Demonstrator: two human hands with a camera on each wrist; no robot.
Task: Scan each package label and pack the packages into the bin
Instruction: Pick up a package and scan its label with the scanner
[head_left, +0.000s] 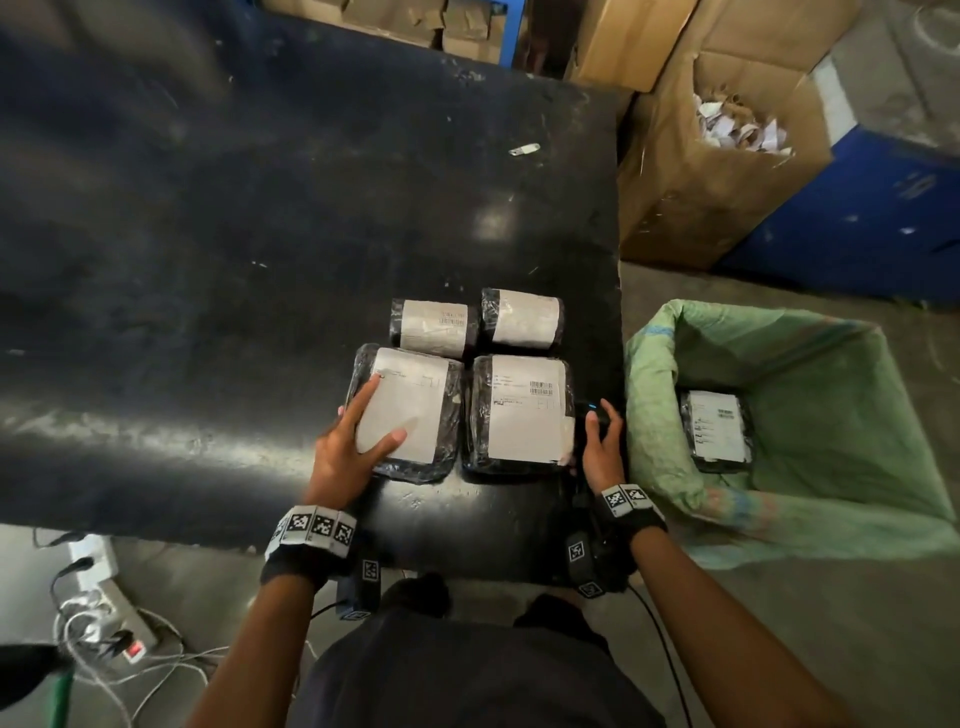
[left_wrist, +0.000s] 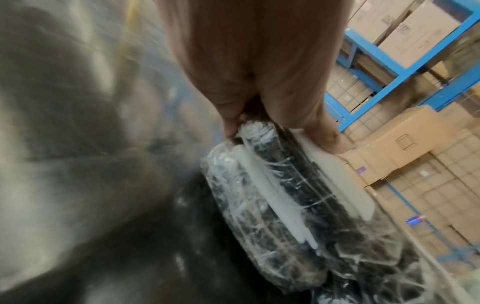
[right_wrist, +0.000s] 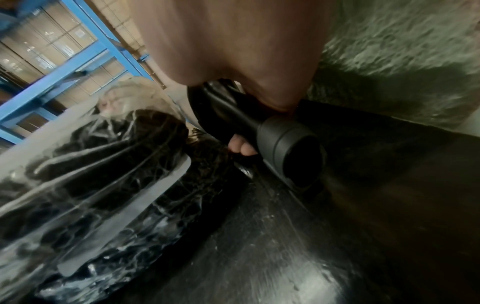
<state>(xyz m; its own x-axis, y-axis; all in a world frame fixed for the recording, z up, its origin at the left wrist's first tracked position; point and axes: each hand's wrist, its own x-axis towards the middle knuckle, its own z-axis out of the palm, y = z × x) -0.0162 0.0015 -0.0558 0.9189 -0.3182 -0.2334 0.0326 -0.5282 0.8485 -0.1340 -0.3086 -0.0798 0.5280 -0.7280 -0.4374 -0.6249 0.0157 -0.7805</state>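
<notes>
Four black plastic-wrapped packages with white labels lie on the black table (head_left: 208, 260). My left hand (head_left: 387, 408) grips the front-left package (head_left: 415, 374) at its near-left edge, thumb on the label; the left wrist view shows the same left hand (left_wrist: 283, 139) gripping that package (left_wrist: 285, 205). Beside it lie the front-right package (head_left: 524, 410) (right_wrist: 91, 164), the back-left package (head_left: 434, 327) and the back-right package (head_left: 522, 318). My right hand (head_left: 602, 431) (right_wrist: 259, 127) grips a black scanner (head_left: 592, 413) (right_wrist: 291, 148) at the table's right edge. The green-lined bin (head_left: 649, 415) holds one package (head_left: 717, 431).
An open cardboard box (head_left: 727, 208) with paper scraps and a blue container (head_left: 857, 218) stand behind the bin. A small white scrap (head_left: 523, 149) lies far back on the table. A power strip and cables (head_left: 114, 623) lie on the floor at lower left.
</notes>
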